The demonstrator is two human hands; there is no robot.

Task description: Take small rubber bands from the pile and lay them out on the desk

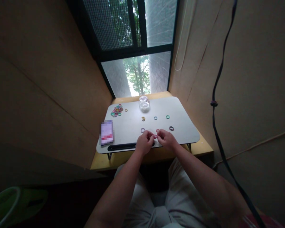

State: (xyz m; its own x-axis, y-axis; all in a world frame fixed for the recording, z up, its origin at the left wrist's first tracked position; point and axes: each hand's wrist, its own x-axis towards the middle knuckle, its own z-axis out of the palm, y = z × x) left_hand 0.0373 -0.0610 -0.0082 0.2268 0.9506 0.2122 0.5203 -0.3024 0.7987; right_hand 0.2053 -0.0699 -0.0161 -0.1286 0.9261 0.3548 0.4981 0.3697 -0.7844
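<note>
left hand [145, 142] and right hand [166, 140] pinching pink ring [155, 136], fingertips nearly closed; looks light, bendy, easily dropped, best gripped at opposite edges!

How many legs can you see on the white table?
2: a left leg and a right leg under the near edge of the white table. More may be hidden.

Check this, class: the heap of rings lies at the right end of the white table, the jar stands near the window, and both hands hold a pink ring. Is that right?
Wrong side: the head view shows the heap at the left end of the table. The jar stands near the window, and the left hand and right hand hold a pink ring.
</note>
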